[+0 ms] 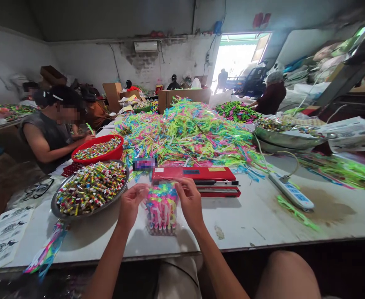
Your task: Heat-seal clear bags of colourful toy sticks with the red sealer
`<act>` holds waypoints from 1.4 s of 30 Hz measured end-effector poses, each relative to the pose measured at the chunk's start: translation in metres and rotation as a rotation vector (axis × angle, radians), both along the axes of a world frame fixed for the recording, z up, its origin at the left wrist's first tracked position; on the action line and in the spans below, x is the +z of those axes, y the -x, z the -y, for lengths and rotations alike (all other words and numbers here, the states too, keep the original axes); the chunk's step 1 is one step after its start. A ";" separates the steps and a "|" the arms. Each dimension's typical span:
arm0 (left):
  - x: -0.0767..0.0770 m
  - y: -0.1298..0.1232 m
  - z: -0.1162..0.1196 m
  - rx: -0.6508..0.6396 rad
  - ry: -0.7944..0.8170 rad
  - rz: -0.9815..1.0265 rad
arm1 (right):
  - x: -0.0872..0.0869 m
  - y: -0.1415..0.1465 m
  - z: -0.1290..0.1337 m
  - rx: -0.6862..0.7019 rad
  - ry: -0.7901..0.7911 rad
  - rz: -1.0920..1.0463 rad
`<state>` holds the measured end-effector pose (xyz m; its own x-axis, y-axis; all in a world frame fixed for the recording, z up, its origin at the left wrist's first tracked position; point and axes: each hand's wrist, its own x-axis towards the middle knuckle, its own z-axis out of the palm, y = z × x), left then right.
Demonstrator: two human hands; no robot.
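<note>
Between my hands is a clear plastic bag (161, 211) packed with pink, blue and yellow-green pieces, its lower edge toward me. My left hand (133, 202) pinches its top left corner, fingers closed. At the top right corner my right hand (188, 199) pinches the plastic in the same way. Just beyond the bag lies a red bag sealer (198, 174) with a long metal bar, partly hidden by my right hand. Left of my hands stands a metal bowl (54, 203) heaped with small multicoloured tubes.
Behind the sealer rises a big pile of bright strips (191, 128). A red basin (119, 150) sits at the left, near a seated person (50, 133). A power strip (291, 193) with a cable and a metal pan (286, 141) are at the right. Printed sheets (5, 236) lie at the left edge.
</note>
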<state>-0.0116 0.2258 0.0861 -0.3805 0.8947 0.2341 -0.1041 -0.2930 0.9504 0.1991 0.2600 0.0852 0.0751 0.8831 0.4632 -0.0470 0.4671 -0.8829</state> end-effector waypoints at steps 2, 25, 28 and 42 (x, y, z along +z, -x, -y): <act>-0.002 -0.001 -0.003 0.063 -0.013 0.062 | 0.003 0.002 0.000 0.006 0.017 -0.035; -0.025 -0.149 -0.005 0.137 0.194 0.374 | -0.032 -0.104 0.011 -0.552 0.301 -0.053; -0.040 -0.157 -0.025 0.120 0.284 0.571 | -0.059 -0.112 -0.008 -0.540 0.367 0.004; -0.074 -0.145 -0.029 -0.230 0.535 0.382 | -0.104 -0.126 -0.030 -0.440 0.464 0.082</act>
